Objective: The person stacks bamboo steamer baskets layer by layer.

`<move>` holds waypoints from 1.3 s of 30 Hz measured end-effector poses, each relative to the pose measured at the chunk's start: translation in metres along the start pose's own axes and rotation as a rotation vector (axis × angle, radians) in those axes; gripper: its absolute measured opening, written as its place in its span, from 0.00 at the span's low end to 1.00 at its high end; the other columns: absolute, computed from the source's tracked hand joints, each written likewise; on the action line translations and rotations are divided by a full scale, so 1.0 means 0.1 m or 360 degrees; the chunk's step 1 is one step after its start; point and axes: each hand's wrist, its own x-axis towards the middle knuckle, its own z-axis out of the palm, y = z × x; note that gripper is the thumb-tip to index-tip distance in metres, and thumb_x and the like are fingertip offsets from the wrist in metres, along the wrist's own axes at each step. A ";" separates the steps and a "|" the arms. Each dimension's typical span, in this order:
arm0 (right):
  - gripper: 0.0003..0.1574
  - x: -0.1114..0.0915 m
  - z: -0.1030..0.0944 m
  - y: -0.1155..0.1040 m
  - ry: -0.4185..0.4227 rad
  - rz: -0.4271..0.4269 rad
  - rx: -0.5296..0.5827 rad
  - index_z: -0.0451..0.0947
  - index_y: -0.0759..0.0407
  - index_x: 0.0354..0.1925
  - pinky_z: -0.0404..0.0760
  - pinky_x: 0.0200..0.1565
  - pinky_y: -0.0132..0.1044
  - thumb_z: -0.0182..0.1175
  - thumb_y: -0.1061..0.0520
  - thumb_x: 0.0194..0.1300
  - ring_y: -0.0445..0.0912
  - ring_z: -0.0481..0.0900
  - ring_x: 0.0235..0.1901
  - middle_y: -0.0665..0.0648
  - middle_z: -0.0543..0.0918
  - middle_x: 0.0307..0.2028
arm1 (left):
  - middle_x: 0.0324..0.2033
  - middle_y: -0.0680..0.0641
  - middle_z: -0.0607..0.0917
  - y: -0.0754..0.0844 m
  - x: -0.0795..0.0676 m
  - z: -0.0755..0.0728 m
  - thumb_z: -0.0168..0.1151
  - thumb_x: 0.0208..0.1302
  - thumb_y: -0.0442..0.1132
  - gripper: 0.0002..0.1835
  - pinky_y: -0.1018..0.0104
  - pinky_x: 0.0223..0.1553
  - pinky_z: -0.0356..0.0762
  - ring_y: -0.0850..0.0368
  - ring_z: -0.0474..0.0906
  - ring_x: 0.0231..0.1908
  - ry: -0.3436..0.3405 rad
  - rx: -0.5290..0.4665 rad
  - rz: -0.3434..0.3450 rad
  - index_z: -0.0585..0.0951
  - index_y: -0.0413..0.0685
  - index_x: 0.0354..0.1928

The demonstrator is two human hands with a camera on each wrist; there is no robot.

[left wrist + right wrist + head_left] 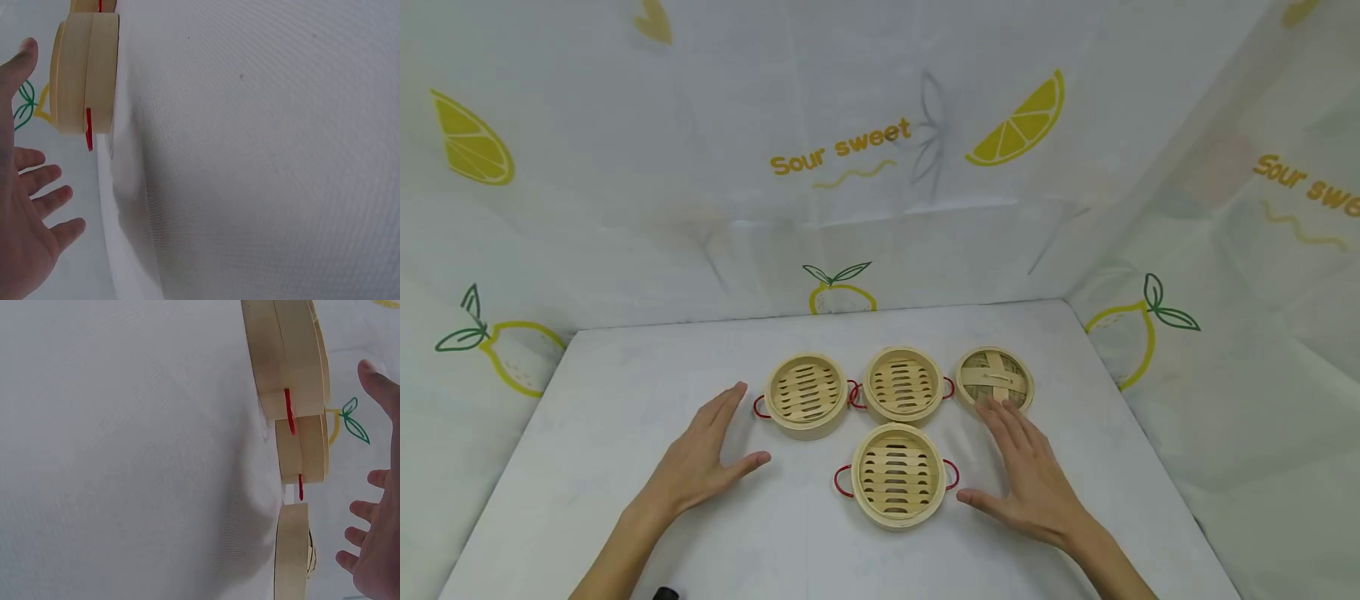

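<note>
Three round bamboo steamer baskets with slatted bottoms and red side loops are on the white table: a back left basket (807,392), a back middle basket (903,385) and a front basket (898,477). At the back right lies a woven bamboo lid (995,379) with a strap handle. My left hand (703,454) is held left of the back left basket, fingers extended and thumb apart, holding nothing. My right hand (1026,475) is right of the front basket, fingers spread and empty, its fingertips overlapping the lid's near edge in the head view.
A white cloth with lemon prints and lettering (842,150) hangs behind the table (760,550) and down both sides. A small black object (666,593) shows at the bottom edge, near the left forearm.
</note>
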 end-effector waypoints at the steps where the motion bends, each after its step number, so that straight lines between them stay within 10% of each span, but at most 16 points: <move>1: 0.74 -0.01 0.00 -0.01 -0.0005 -0.0002 0.0019 0.61 0.55 0.83 0.68 0.73 0.70 0.79 0.26 0.50 0.68 0.62 0.79 0.63 0.65 0.83 | 0.80 0.38 0.69 0.01 -0.01 0.00 0.76 0.62 0.67 0.59 0.28 0.66 0.83 0.36 0.68 0.77 -0.0017 -0.0025 -0.0021 0.59 0.49 0.86; 11: 0.76 -0.08 0.08 -0.10 -0.0078 0.0068 0.0265 0.58 0.45 0.85 0.70 0.72 0.66 0.85 0.33 0.46 0.62 0.64 0.79 0.60 0.67 0.82 | 0.80 0.36 0.69 0.00 0.03 0.04 0.76 0.64 0.65 0.57 0.27 0.76 0.73 0.33 0.66 0.79 -0.0114 -0.0184 -0.0087 0.59 0.48 0.85; 18: 0.76 -0.15 0.19 -0.15 -0.0148 0.0139 0.0490 0.53 0.37 0.86 0.53 0.75 0.15 0.85 0.38 0.50 0.49 0.63 0.80 0.54 0.67 0.82 | 0.80 0.35 0.69 -0.01 0.11 0.07 0.76 0.65 0.62 0.55 0.27 0.79 0.68 0.30 0.65 0.79 -0.0164 -0.0324 -0.0082 0.61 0.43 0.84; 28: 0.71 -0.17 0.24 -0.19 -0.0277 0.0276 0.0628 0.53 0.38 0.86 0.81 0.74 0.57 0.83 0.42 0.55 0.55 0.70 0.77 0.46 0.64 0.83 | 0.78 0.34 0.71 0.02 0.20 0.07 0.79 0.66 0.51 0.50 0.37 0.74 0.79 0.32 0.70 0.77 -0.0191 -0.0548 -0.0016 0.64 0.39 0.81; 39: 0.71 -0.14 0.32 -0.23 -0.0356 0.0232 0.0766 0.57 0.46 0.85 0.75 0.78 0.36 0.86 0.42 0.52 0.47 0.72 0.77 0.52 0.67 0.82 | 0.78 0.33 0.69 -0.03 0.25 0.15 0.80 0.66 0.44 0.50 0.41 0.74 0.77 0.30 0.66 0.79 -0.0248 -0.0739 0.0001 0.62 0.37 0.82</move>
